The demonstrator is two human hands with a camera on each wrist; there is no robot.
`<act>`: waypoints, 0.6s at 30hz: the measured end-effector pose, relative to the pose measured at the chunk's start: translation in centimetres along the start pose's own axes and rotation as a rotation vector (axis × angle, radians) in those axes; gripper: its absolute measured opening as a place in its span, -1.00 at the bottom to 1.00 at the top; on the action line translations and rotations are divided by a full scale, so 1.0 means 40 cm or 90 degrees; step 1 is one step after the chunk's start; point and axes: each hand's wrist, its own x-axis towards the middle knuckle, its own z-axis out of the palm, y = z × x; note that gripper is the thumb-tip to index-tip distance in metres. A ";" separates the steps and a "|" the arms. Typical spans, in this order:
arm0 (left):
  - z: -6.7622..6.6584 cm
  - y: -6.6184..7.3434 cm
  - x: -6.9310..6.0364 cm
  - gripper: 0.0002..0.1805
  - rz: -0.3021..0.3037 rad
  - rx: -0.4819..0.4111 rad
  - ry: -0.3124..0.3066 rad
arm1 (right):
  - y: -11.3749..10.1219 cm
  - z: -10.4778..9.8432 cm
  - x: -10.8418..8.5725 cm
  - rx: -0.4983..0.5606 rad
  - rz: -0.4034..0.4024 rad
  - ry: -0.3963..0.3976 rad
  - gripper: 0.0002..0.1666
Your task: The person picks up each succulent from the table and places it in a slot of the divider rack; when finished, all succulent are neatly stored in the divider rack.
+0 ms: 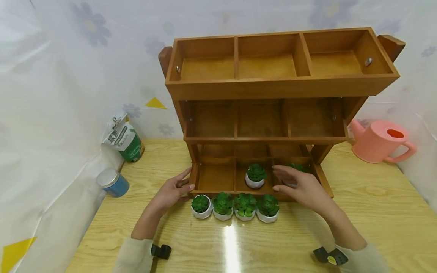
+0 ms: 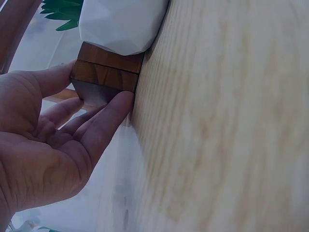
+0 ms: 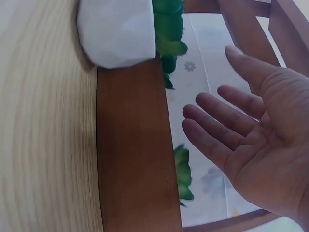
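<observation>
Rack (image 1: 273, 88): wooden, three tiers, standing on the tabletop (image 1: 191, 242); stiff and likely the heaviest thing here, best steadied by its ends.
Left hand (image 1: 173, 190): thumb and fingers bent round the rack's bottom left front corner, pinching it.
Right hand (image 1: 303, 186): fingers loosely extended, thumb well apart, a wide gap with nothing in it, at the bottom tier's right compartment.
Right plant (image 1: 297, 167): in that compartment, partly hidden by the hand; contact with it is unclear.
Middle plant (image 1: 255, 173): upright in the bottom tier's middle compartment.
Front plants (image 1: 245, 206): four, side by side on the tabletop before the rack.
Pots: white, faceted, probably light but perhaps smooth and chippable; grip the sides under the rim, sparing the softer-looking leaves.
</observation>
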 end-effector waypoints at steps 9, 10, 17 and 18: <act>0.001 0.004 0.003 -0.26 0.005 -0.002 -0.001 | 0.017 -0.035 -0.048 0.009 -0.008 -0.005 -0.41; 0.002 0.004 0.003 -0.26 0.005 -0.002 -0.001 | 0.018 -0.038 -0.055 0.017 -0.004 -0.013 -0.41; 0.003 0.002 0.000 -0.26 0.005 0.003 0.005 | 0.030 -0.041 -0.091 0.050 -0.006 -0.046 -0.42; 0.003 0.002 -0.002 -0.26 0.005 0.004 0.006 | 0.031 -0.041 -0.095 0.052 -0.008 -0.045 -0.42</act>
